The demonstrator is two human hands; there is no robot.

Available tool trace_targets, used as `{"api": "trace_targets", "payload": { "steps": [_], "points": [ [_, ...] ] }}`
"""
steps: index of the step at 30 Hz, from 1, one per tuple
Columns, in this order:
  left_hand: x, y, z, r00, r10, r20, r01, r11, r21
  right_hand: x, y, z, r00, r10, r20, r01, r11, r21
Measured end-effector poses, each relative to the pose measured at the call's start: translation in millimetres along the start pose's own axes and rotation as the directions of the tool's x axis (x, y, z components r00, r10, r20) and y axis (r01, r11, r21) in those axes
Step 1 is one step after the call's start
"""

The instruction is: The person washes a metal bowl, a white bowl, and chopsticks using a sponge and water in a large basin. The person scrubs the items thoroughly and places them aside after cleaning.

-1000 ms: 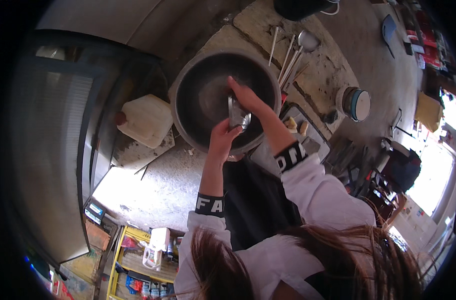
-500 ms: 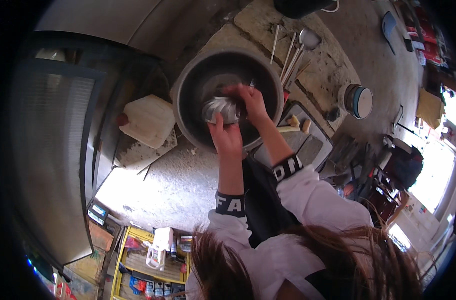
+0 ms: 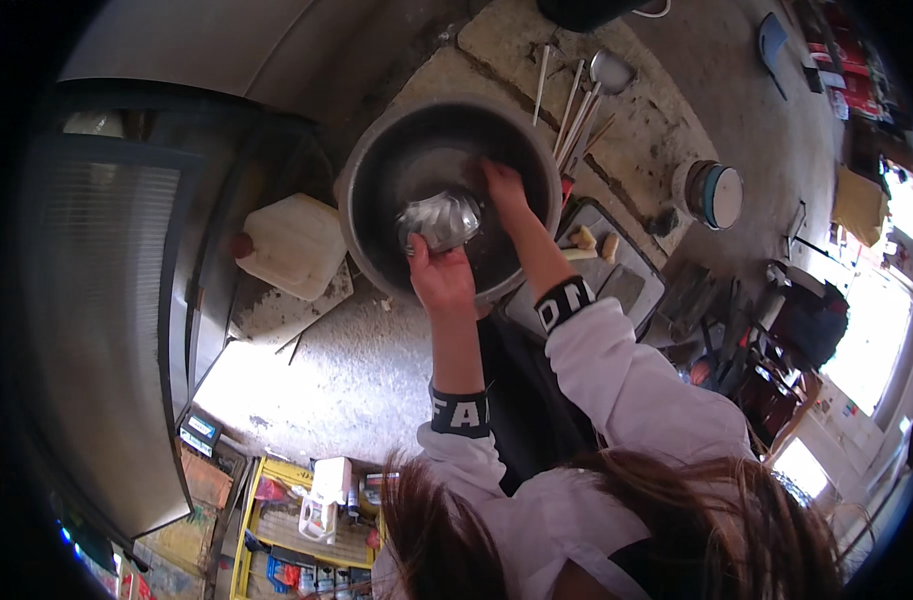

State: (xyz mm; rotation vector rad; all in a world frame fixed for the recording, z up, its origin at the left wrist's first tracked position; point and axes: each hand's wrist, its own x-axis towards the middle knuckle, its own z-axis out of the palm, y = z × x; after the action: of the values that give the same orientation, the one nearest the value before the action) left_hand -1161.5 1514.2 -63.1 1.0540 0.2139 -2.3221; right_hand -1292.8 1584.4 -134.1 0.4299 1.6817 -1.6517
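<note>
A shiny fluted metal bowl (image 3: 440,222) is tilted inside a large dark basin (image 3: 350,215). My left hand (image 3: 442,276) grips the bowl's near side, thumb against its wall. At the basin's right inner side is my right hand (image 3: 506,190), apart from the bowl, its fingers curled together. Shade hides the fingertips, so I cannot make out what they hold, if anything.
On the stone slab right of the basin lie a metal ladle (image 3: 610,70) and several sticks (image 3: 574,115). Nearer is a tray (image 3: 644,300) with pale root pieces (image 3: 582,240). A white jug (image 3: 294,245) stands left; a round tin (image 3: 720,196) sits far right.
My right hand has drawn away from the bowl toward the basin's right side. The bowl, still in my left hand, has tipped and shows more of its fluted wall.
</note>
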Motion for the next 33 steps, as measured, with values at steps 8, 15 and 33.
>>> {"api": "trace_targets", "payload": {
  "steps": [8, 15, 33],
  "points": [
    [1.5, -2.7, -23.6, 0.999, -0.012, 0.044, 0.014, 0.998, -0.054, -97.8, -23.2, 39.9, 0.955, -0.269, 0.128, 0.268, 0.963, 0.024],
    [-12.9, -6.5, -9.7, 0.99, -0.105, 0.09, 0.104, 0.994, 0.015, -87.5, -12.1, 37.9, 0.772, -0.635, -0.04, 0.5, 0.645, -0.578],
    [7.0, 31.4, 26.0, 0.96, -0.278, 0.039, 0.006, 0.157, 0.988, -20.8, -27.0, 32.1, 0.922, 0.004, 0.387, 0.025, 0.997, -0.069]
  ]
}}
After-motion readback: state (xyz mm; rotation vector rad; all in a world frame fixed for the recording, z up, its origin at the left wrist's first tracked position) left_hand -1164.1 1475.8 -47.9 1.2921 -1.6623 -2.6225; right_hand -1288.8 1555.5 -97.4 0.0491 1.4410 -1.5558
